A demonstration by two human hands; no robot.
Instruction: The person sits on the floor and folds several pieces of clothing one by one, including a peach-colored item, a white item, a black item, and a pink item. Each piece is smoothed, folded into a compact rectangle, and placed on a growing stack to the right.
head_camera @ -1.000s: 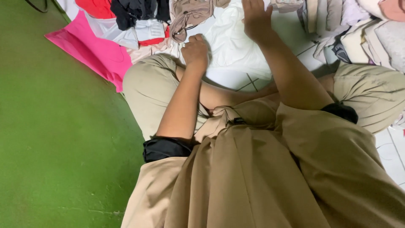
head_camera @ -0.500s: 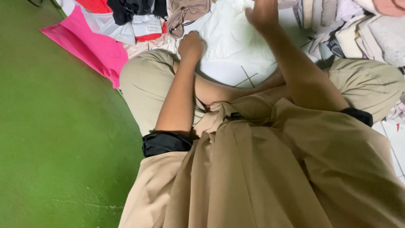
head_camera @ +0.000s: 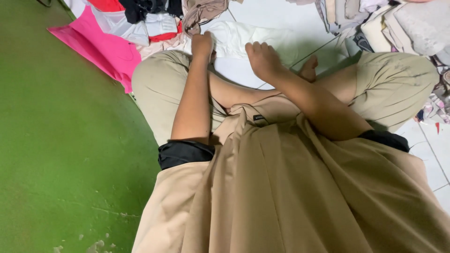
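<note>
I take the white cloth point(head_camera: 243, 40) as my landmark: it lies flat on the tiled floor point(head_camera: 429, 140) just beyond the crossed knees, its long axis running left to right across the view. The left hand point(head_camera: 202, 45) sits on the cloth's near left edge — fingers curled down and pressed together on the fabric, though I cannot tell whether they pinch a fold or only press it. The right hand point(head_camera: 263, 58) rests at the cloth's near edge towards the middle, fingers point(head_camera: 257, 47) close together and bent slightly, lying on or just over the fabric; no pinch shows from here. Both hands are at the cloth, so neither has far to go, but the left is the one more plainly bearing on it. The rest of the cloth stretches away from the fingers, up and to the right.

Left of the cloth a pink garment point(head_camera: 101, 47) is spread where tile meets the green floor point(head_camera: 56, 154); beyond the cloth's far left corner lies a jumble of dark, red and tan clothes point(head_camera: 154, 14). To the cloth's right stands a stack point(head_camera: 393, 26) of folded pale pieces — well apart from both hands.
</note>
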